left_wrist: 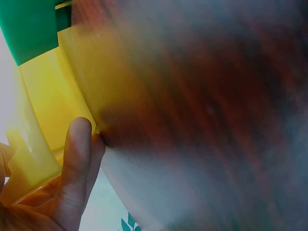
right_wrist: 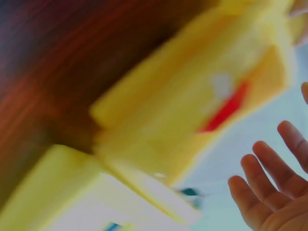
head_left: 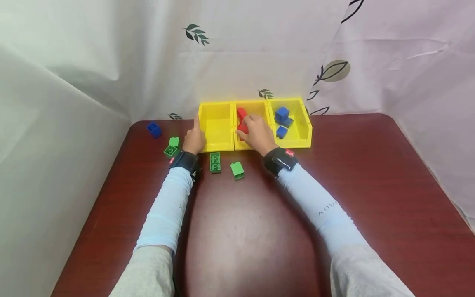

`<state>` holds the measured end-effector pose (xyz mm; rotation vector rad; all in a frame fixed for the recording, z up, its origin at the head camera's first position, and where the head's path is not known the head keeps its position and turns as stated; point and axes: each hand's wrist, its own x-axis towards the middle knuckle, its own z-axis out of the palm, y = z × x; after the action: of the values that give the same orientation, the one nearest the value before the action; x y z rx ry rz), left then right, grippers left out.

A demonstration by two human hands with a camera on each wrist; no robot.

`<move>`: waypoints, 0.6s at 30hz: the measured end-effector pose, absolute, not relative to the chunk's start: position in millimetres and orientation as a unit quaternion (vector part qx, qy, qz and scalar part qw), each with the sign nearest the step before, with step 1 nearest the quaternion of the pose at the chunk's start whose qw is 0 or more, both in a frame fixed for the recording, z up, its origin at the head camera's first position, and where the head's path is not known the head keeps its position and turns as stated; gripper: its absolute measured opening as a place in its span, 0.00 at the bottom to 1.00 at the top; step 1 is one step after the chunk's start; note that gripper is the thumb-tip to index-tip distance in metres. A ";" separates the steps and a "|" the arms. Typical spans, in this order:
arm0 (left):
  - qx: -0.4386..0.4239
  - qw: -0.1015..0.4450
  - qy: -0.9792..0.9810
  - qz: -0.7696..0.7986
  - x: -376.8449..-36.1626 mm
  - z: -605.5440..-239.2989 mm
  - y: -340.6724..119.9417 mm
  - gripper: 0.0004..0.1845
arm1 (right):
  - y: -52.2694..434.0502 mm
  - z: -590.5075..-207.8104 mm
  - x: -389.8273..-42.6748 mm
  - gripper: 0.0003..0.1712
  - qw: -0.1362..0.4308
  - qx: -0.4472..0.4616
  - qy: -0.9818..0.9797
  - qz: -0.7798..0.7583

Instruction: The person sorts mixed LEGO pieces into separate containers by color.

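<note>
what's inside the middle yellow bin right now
Red bricks lie in the middle yellow bin. The right hand reaches over its front, covering the rest of the floor, so the brick count cannot be told.

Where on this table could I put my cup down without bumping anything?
The table is bare right of the yellow bins, and near the front edge between the sleeves. It is crowded left of centre, where green bricks and the left hand sit.

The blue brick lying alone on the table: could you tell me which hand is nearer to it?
Left. The left hand rests at the left bin, just right of the blue brick; the right hand is over the middle bin.
</note>
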<state>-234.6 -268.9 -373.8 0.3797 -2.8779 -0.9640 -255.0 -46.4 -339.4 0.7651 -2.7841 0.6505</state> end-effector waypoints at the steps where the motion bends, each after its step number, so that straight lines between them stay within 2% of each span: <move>1: 0.123 0.042 -0.939 -0.317 -233.7 -375.1 -268.8 0.35 | -45.6 -337.9 -248.4 0.19 0.103 0.273 -0.930 0.222; 5: 0.122 0.046 -0.938 -0.321 -233.7 -374.1 -268.8 0.35 | -44.6 -333.2 -220.5 0.17 0.108 0.326 -0.912 0.225; 13: 0.128 0.038 -0.937 -0.324 -234.9 -372.8 -269.1 0.35 | -45.1 -354.3 -174.0 0.18 0.007 0.383 -0.908 0.170; 18: 0.130 0.038 -0.936 -0.326 -235.6 -374.9 -269.3 0.35 | -43.4 -372.0 -166.0 0.16 0.017 0.409 -0.896 0.170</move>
<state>-235.6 -269.3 -374.9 0.3983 -2.8696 -0.9998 -166.0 -43.4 -372.0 1.2721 -2.7860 0.5270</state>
